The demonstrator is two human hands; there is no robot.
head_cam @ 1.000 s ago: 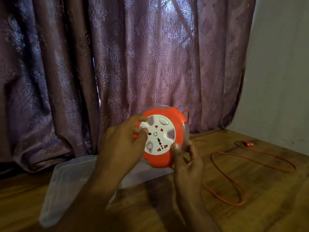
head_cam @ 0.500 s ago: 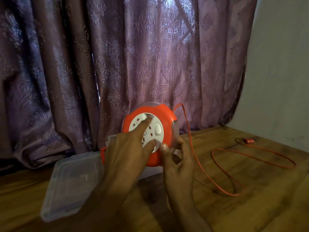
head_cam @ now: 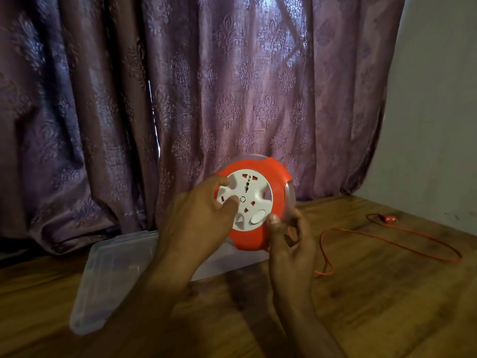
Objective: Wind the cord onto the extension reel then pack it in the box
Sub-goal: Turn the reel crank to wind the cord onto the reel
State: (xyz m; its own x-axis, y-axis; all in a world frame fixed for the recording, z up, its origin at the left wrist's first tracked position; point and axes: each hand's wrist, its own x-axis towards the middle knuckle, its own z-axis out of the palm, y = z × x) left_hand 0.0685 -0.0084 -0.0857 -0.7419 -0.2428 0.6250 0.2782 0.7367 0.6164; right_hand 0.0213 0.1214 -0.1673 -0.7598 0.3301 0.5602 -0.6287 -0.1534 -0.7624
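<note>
The orange extension reel [head_cam: 277, 177] with its white socket disc [head_cam: 254, 192] is held upright above the table, facing me. My left hand [head_cam: 198, 218] grips the white disc, fingers hooked in its recesses and thumb near the centre. My right hand [head_cam: 289, 239] holds the reel's lower right rim, thumb on the orange front and fingers behind. The thin orange cord [head_cam: 392, 241] drops from under the reel and loops across the table to its plug [head_cam: 386, 217] at the right. A clear plastic box [head_cam: 108, 275] lies on the table behind my left forearm.
A purple patterned curtain [head_cam: 180, 99] hangs close behind the reel. A pale wall [head_cam: 438, 112] stands at the right. The wooden table [head_cam: 374, 306] spreads under everything, its far right edge against the wall.
My left hand has turned the white disc, so the sockets and the oval button sit at new angles. The cord loop on the table is shorter and has been pulled toward the reel.
</note>
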